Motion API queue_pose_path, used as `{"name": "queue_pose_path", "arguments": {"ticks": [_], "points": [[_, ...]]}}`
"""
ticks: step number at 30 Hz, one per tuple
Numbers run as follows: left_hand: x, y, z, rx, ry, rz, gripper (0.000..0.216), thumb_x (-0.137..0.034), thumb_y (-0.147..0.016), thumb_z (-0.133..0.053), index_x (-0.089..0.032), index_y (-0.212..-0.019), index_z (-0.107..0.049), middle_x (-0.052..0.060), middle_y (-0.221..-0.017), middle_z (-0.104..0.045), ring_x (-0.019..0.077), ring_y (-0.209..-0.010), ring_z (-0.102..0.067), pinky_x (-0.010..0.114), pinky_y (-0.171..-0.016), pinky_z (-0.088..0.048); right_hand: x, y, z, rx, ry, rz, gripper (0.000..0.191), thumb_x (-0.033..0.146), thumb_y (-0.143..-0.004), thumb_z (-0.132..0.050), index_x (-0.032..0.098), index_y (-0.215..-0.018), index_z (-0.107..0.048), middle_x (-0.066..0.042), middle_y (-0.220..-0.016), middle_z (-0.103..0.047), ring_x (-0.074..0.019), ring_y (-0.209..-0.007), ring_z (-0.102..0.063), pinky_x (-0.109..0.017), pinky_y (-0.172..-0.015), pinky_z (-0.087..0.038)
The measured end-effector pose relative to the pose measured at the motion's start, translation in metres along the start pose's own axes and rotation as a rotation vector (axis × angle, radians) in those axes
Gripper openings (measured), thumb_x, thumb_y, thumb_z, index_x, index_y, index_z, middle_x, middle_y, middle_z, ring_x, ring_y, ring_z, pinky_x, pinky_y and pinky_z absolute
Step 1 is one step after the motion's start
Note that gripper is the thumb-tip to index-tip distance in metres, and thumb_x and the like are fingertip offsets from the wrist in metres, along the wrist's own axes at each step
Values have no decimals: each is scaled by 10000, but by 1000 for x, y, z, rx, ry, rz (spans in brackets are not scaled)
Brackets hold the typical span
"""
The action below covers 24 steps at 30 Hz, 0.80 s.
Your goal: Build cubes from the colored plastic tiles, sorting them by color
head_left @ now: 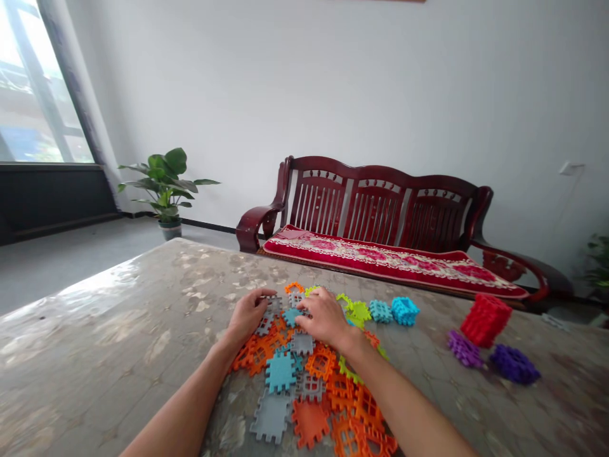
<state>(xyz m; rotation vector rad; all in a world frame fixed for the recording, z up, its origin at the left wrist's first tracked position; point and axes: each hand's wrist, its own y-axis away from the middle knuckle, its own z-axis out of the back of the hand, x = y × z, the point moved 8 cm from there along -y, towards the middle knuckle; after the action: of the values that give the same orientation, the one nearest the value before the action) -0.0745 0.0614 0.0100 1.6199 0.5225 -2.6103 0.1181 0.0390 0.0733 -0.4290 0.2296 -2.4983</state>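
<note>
Head view: has left hand (249, 315) and right hand (326, 317), fingers bent, at flat, squarish, notch-edged grey, orange and teal plastic tiles (280, 372) between and beneath; cannot tell whether gripping any.

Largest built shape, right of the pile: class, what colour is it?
The largest built shape is red, showing best in the head view.

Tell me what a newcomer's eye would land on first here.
Probably the heap of notched tiles, bright with orange, on the table, the left hand and right hand at its far end. Next, the red block beside two purple pieces at the table's right. Beyond the table, the dark red bench with its floral cushion.
</note>
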Motion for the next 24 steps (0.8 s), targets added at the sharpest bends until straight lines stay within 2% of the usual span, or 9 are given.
{"name": "queue_pose_path", "arguments": {"ticks": [4, 8, 12, 15, 19, 24], "points": [[0, -1, 3, -29, -25, -15, 327, -273, -730, -490, -192, -943, -725, 8, -791, -723, 169, -701, -625, 272, -676, -490, 16, -7, -7, 32, -7, 24, 242, 340, -779, -660, 291, -1005, -730, -11, -1014, -723, -226, -1070, -520, -341, -939, -379], [1, -1, 4, -44, -45, -5, 327, -235, -735, -478, -195, -947, -725, 7, -748, -708, 175, -722, -630, 277, -696, -496, 32, 3, -4, 88, -119, 109, 234, 358, -756, -690, 318, -983, -727, 19, -974, -718, -209, -1048, -516, -321, -931, -377], [-1, -1, 3, -31, -65, -17, 329, -229, -738, -470, -189, -944, -723, 11, -751, -703, 172, -713, -625, 276, -693, -494, 54, 23, -8, 292, -143, 270, 528, 474, -643, -777, 313, -1135, -670, -13, -1034, -678, -240, -1112, -473, -342, -938, -372], [-3, -1, 1, -12, -85, -33, 327, -230, -747, -463, -187, -942, -721, 17, -785, -710, 168, -707, -623, 273, -687, -493, 60, 32, -9, 340, -110, 306, 619, 467, -624, -794, 279, -1192, -635, -39, -1063, -652, -255, -1134, -445, -359, -948, -363], [-2, -1, 0, 2, -99, -34, 327, -223, -752, -459, -189, -950, -716, 14, -793, -710, 163, -711, -625, 263, -683, -490, 60, 30, -12, 344, -117, 305, 577, 456, -649, -785, 267, -1174, -639, -35, -1019, -644, -238, -1075, -454, -329, -900, -377], [0, -2, 0, 11, -89, -42, 317, -223, -746, -468, -190, -939, -717, 17, -835, -720, 166, -739, -633, 265, -704, -491, 59, 27, -17, 410, -142, 338, 390, 433, -711, -739, 268, -1060, -692, -5, -899, -657, -220, -1013, -470, -305, -884, -368]]}}
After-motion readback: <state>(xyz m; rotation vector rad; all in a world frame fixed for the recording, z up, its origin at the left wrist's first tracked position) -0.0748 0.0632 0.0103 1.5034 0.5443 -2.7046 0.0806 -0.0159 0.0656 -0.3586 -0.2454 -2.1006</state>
